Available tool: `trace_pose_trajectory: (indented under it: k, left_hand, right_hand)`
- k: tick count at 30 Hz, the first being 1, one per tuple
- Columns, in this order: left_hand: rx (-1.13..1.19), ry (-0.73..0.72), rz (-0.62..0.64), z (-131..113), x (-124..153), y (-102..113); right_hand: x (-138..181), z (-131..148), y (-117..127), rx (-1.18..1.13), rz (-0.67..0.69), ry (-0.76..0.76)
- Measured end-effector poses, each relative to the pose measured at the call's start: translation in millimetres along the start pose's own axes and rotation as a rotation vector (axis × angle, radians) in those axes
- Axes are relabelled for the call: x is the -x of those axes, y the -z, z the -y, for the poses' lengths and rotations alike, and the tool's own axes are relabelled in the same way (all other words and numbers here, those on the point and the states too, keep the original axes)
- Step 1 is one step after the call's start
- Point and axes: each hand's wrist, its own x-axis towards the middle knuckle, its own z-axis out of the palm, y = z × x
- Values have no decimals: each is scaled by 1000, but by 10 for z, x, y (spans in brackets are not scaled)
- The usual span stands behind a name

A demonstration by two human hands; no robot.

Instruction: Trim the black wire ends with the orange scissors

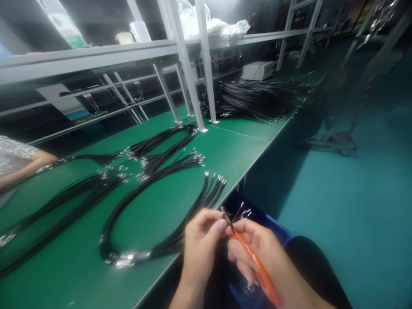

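My left hand [204,234] is closed in a pinch at the table's front edge. Between its thumb and forefinger seems to be the end of a thin black cable, mostly hidden by the fingers. My right hand [257,246] grips orange-handled pliers [252,256], their dark jaws meeting the left fingertips. Beside the left hand, a bundle of black cables [120,213] curves in a U on the green table, tied with shiny clear wrap and tipped with silvery ends. Several cable tips [245,212] show just beyond my hands, over a blue bin [280,229].
More cable bundles [58,227] lie left on the green table [241,148]. A large cable pile [254,98] and a beige box [258,71] stand farther back. Metal posts [206,64] carry a shelf [96,56] with a bottle [66,28]. Another person's arm [41,159] reaches in at left.
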Motion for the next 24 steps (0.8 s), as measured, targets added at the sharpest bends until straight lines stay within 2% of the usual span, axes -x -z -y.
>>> trace_pose_trajectory:
  k: [7, 16, 22, 24]
  left_hand:
    - [9, 28, -9, -23, -4, -22]
    - [-51, 42, -7, 4, -23, -43]
    - [-86, -6, -19, 55, -56, -21]
    - [-86, -13, -30, 66, -56, -17]
  right_hand:
    - [-16, -16, 5, 60, -48, -28]
    - [28, 9, 60, 114, -31, -68]
    - [78, -69, 204, 83, -9, 15]
    - [82, -107, 237, 100, 41, 19]
